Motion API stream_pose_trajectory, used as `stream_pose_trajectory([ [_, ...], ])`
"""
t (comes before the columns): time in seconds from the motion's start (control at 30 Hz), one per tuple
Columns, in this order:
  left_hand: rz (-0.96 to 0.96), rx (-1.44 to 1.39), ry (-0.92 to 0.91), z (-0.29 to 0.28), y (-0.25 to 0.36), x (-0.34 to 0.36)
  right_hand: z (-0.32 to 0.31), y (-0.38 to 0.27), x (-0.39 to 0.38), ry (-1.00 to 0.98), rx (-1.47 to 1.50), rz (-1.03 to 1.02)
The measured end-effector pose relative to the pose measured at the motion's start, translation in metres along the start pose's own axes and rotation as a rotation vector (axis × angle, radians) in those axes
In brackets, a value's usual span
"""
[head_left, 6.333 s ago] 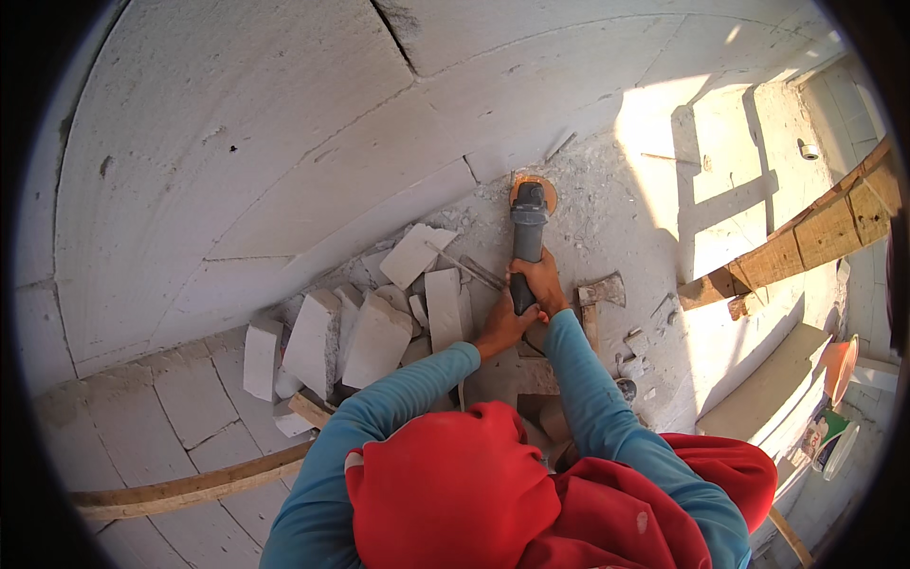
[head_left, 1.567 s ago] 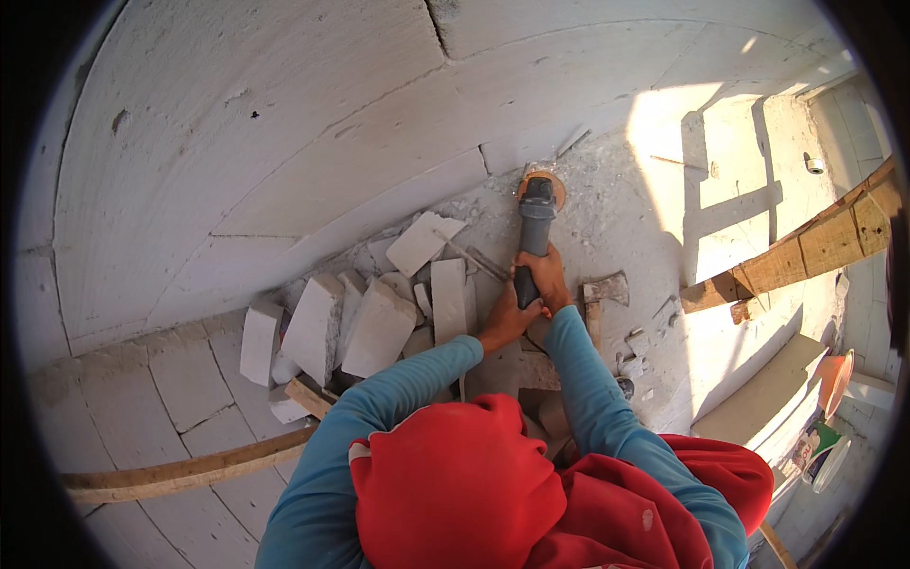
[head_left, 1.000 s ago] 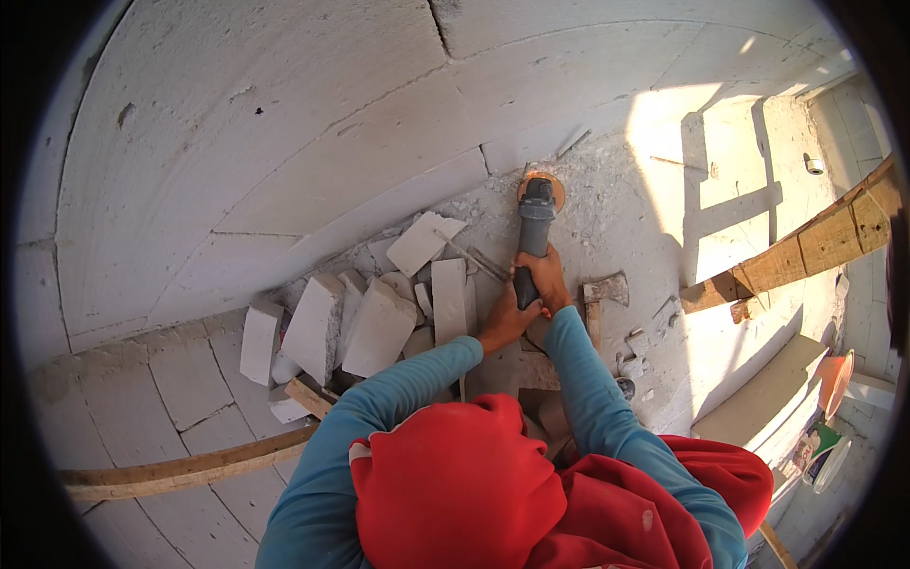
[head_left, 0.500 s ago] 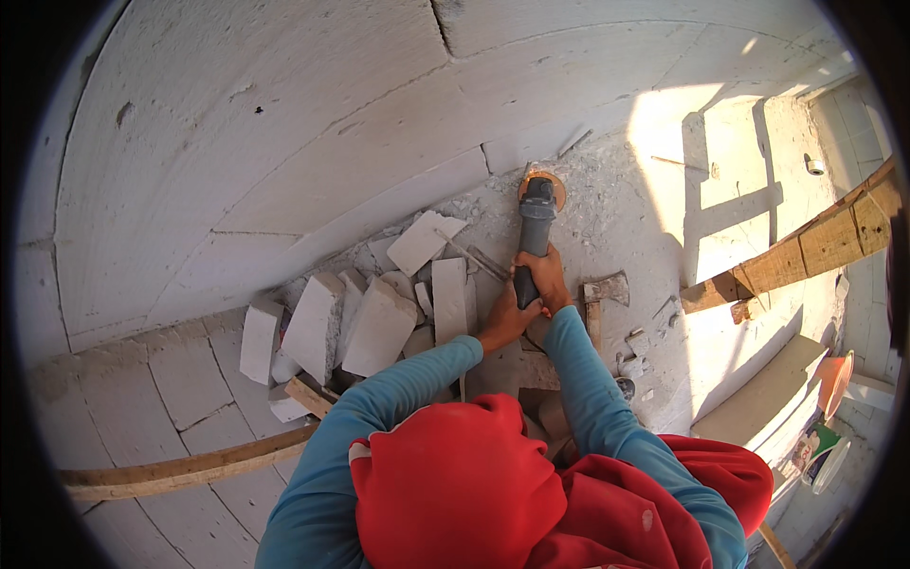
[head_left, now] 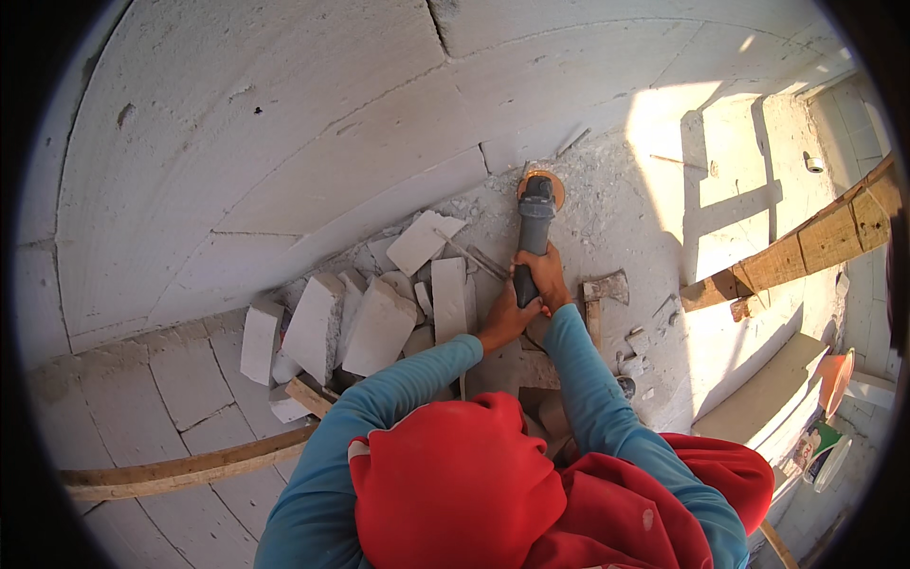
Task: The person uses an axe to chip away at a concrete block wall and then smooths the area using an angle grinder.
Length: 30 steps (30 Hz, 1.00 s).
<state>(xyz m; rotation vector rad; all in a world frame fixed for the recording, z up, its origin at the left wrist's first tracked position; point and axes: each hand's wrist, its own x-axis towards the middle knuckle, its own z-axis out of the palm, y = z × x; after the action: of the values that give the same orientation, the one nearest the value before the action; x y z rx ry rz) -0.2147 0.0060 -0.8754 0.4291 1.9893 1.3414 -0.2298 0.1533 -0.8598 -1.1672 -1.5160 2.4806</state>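
A dark grey angle grinder (head_left: 536, 228) points away from me, its round orange-brown disc (head_left: 557, 190) at the dusty floor by the wall's foot. My right hand (head_left: 544, 272) is wrapped round the rear of its body. Lower down, my left hand (head_left: 504, 318) closes on the handle's end, and the two hands touch. A thin metal rod (head_left: 472, 254) lies left of the grinder, across a broken block (head_left: 424, 243). To the right of my right hand rests a hatchet (head_left: 607, 288) with a wooden handle.
Several pale block pieces (head_left: 379, 327) are piled at my left, against the block wall (head_left: 351, 171). A wooden beam (head_left: 806, 242) slants in at the right. Another timber (head_left: 190, 465) lies at lower left. Buckets (head_left: 834, 379) stand at the far right. Rubble (head_left: 637, 351) is scattered near my right forearm.
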Motion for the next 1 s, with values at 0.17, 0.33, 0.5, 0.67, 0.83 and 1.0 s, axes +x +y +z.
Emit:
stream_pose_trajectory([
  [0.17,-0.011,0.034,0.003,0.0,0.003,-0.001,-0.002,0.001,0.002,-0.003,-0.034,-0.009],
  [0.33,-0.103,0.003,-0.073,-0.004,0.012,0.0,-0.001,-0.006,-0.003,0.004,-0.031,0.02],
  [0.5,-0.087,-0.013,-0.055,-0.004,0.008,0.0,0.003,-0.007,-0.005,0.009,-0.023,0.026],
  [0.67,-0.074,-0.038,-0.058,-0.005,0.017,-0.001,-0.002,-0.004,0.0,-0.001,-0.028,0.028],
  [0.83,-0.054,-0.044,-0.01,-0.003,0.014,-0.003,-0.001,0.001,0.001,-0.018,-0.051,0.002],
  [1.0,-0.075,-0.057,-0.035,-0.004,0.02,-0.001,-0.001,-0.001,0.004,0.018,-0.052,0.019],
])
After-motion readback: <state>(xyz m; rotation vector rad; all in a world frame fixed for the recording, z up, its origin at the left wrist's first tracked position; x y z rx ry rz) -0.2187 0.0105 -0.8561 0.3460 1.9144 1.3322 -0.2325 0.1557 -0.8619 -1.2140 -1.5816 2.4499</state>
